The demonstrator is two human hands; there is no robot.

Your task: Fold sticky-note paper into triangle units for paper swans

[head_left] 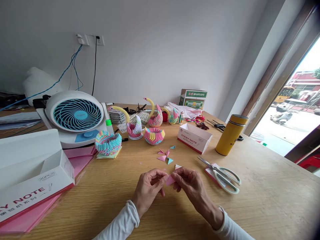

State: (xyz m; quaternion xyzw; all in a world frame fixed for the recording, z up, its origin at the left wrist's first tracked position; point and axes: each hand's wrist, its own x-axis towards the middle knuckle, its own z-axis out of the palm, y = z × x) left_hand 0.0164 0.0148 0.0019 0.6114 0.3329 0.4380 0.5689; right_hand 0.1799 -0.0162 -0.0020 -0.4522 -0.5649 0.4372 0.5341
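Here's pink paper [170, 180], well in from the right edge of the tabletop [262, 206]: left hand [151, 186] and right hand [191, 186] pinch it, grips closed, probably to steady it; folded pieces [162, 158] lie just beyond, handily reachable, scissors [216, 169] nearer that edge.

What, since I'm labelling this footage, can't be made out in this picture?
Pink paper: head view; full shape covered by the fingers of the left hand and right hand.
White box at left: head view; left end cut off by the picture's edge.
Pink-edged pad: head view; partly covered by the scissors.
Yellow bottle: head view; full lettering hidden by its curve.
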